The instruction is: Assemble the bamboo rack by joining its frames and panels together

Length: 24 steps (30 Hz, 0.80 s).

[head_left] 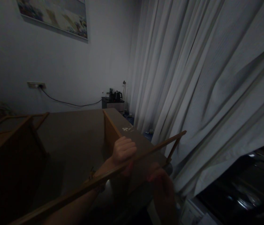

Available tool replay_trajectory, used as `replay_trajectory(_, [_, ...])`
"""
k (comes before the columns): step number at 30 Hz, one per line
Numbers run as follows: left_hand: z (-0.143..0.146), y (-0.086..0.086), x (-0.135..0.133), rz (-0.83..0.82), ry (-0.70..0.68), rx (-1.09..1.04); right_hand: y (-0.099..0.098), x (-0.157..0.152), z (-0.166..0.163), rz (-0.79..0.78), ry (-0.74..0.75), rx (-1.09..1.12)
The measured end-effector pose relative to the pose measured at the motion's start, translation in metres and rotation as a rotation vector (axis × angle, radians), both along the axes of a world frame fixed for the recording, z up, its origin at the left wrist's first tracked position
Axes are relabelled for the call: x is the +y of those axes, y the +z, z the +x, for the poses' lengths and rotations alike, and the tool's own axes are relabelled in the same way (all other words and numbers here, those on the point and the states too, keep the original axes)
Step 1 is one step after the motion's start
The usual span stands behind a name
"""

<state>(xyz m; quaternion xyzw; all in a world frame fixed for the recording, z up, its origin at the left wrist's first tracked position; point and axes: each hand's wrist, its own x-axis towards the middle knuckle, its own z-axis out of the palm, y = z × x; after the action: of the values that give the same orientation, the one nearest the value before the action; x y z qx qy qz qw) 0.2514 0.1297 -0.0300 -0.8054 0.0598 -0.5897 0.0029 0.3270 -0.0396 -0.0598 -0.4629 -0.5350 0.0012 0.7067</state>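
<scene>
A long wooden frame rail (pixel 94 182) slants across the front of the view, from lower left up to the right. My left hand (pixel 124 150) is closed in a fist just beyond the rail, its forearm passing behind the wood. Whatever the fist holds, if anything, is hidden; a small reddish patch shows below it. On the near side of the rail is my right hand (pixel 160 179), smeared by motion, with another reddish spot at its fingers. A short wooden strut (pixel 173 149) joins the rail near its right end. An upright wooden panel (pixel 110 128) stands behind my left hand.
A wooden cabinet-like piece (pixel 12 140) sits at left on the grey-brown tabletop (pixel 75 125). White scraps (pixel 127 128) lie near its right edge. White curtains (pixel 181 78) hang at right. A black kettle (pixel 117 96) stands at the back; a cord (pixel 68 103) runs along the wall.
</scene>
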Motion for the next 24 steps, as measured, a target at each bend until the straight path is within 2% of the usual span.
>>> replay_trajectory(5, [-0.001,-0.001,0.002,-0.001,-0.006,-0.003,0.005,-0.006,0.006,0.051,-0.310,-0.350])
replay_trajectory(9, [-0.003,0.001,-0.001,-0.006,-0.011,-0.002,0.013,-0.016,0.010,-0.049,-0.424,-0.540])
replay_trajectory(12, [-0.004,0.004,-0.004,-0.006,-0.020,0.003,0.020,-0.021,0.006,-0.075,-0.435,-0.593])
replay_trajectory(19, [-0.011,0.014,-0.011,-0.006,-0.029,0.035,0.034,-0.020,-0.002,-0.008,-0.408,-0.644])
replay_trajectory(24, [-0.018,0.020,-0.019,-0.041,-0.009,0.064,0.034,-0.018,-0.011,-0.071,-0.332,-0.556])
